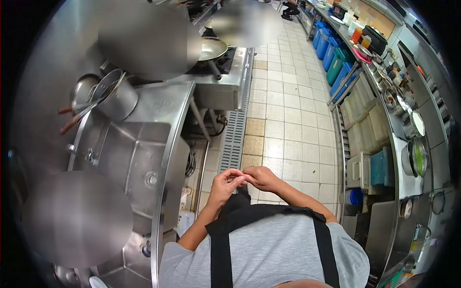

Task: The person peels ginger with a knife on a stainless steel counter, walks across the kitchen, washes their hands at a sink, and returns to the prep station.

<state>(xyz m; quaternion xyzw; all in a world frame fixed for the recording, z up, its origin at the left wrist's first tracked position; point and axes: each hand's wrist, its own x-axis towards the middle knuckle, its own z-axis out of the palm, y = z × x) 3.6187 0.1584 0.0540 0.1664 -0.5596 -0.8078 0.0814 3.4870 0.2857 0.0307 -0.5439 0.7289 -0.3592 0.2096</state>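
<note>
My left hand (pixel 227 186) and my right hand (pixel 260 178) meet in front of my body, above the floor drain grate (pixel 234 139) and the tiles. The fingers of both hands are bent and pressed together at the tips. Whether anything small lies between them cannot be made out. Below the hands is the black apron (pixel 259 216), worn over a grey shirt.
Left: a steel sink (pixel 139 163), a large pot (pixel 115 98) and a stove with a pan (pixel 212 49). Right: a long counter with bowls and a green-filled container (pixel 421 158), with blue bins (pixel 331 52) below. A person's legs (pixel 288 12) show far ahead.
</note>
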